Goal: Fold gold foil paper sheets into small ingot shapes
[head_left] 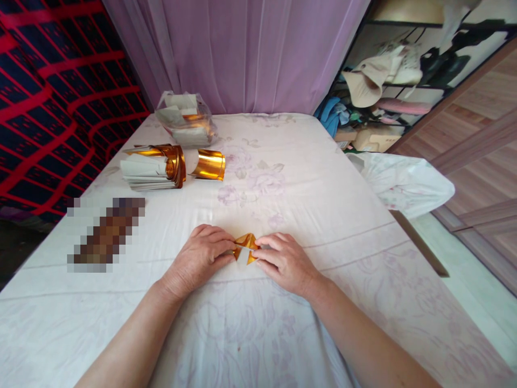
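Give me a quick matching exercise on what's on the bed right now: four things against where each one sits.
Things:
1. folded gold paper
2. clear plastic bag
3. stack of gold sheets
4. white bag

Places:
A. far left, close to the purple curtain
B. at the bed's right edge
C. pinched between left hand and right hand
D. left side, just nearer than the clear bag

Pairs: 1-C, 2-A, 3-D, 4-B
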